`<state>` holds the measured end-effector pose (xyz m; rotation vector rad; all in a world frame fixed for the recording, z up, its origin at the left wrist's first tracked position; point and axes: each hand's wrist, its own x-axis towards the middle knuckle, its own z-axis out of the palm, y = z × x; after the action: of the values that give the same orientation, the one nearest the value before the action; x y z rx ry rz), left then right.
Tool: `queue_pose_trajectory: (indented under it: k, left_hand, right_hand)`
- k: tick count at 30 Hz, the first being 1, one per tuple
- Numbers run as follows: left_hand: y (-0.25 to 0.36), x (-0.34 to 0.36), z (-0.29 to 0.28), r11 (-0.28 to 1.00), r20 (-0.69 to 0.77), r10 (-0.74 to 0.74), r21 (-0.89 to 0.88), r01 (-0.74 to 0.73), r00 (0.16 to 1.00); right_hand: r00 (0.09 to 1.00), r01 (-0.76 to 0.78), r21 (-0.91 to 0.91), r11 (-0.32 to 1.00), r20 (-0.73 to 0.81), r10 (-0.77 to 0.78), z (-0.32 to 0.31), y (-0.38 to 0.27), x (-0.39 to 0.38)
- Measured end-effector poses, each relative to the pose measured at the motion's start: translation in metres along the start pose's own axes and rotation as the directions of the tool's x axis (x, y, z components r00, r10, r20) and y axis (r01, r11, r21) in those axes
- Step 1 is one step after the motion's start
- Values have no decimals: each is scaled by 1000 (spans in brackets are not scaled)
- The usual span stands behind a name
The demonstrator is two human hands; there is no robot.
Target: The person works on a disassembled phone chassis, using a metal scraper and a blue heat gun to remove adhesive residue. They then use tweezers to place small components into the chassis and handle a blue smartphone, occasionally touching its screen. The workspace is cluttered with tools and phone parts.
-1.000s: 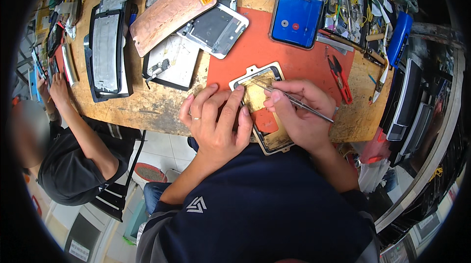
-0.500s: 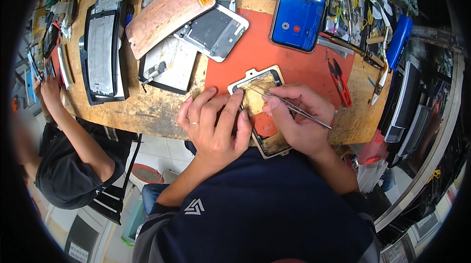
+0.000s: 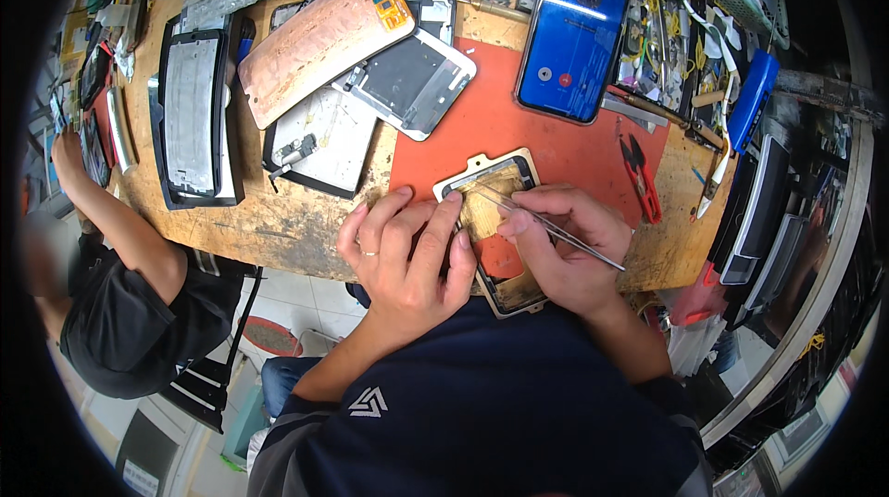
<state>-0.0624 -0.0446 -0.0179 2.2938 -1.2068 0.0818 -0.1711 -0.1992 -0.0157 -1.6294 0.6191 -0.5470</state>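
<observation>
My right hand (image 3: 582, 242) pinches a pair of metal tweezers (image 3: 589, 253). Their tips reach into the upper part of a phone-sized beige and black frame (image 3: 481, 166), over a golden-brown surface (image 3: 481, 218). Whether the tips grip anything is too small to tell. My left hand (image 3: 405, 251) has its fingers spread, with the index fingertip resting on the frame's upper left edge and the thumb close by its left side. The frame lies on an orange-red mat (image 3: 435, 156), near the table's front edge. My fingers hide parts of its sides.
Beyond the frame stand a phone with a lit blue screen (image 3: 572, 43), a copper-coloured screen panel (image 3: 319, 48) and a white-edged panel (image 3: 421, 80). Red-handled cutters (image 3: 641, 184) lie right. Black phone housings (image 3: 193, 113) are left. A co-worker's arm (image 3: 125, 219) reaches over the table at far left.
My view has shifted slightly, so the table things sit a little lower. Both hands keep their places at the frame, tweezers still held. The co-worker's arm has moved farther left.
</observation>
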Motion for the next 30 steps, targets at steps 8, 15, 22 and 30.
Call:
queue_pose_trajectory:
  k: [8,15,22,30]
  left_hand:
    - [0,1,0,1000,0,-3,-8,3,1000]
    - [0,0,0,1000,-5,2,-8,-2,1000]
    - [0,0,0,1000,-1,-3,-14,3,1000]
    - [0,0,0,1000,-5,-3,-23,3,1000]
  right_hand:
    - [999,37,-22,999,6,-37,-2,0,1]
    - [997,11,-38,999,74,-8,-6,-3,0]
    - [993,32,-76,997,118,-23,-9,-4,1]
    - [994,37,-79,996,107,-29,-8,-4,1]
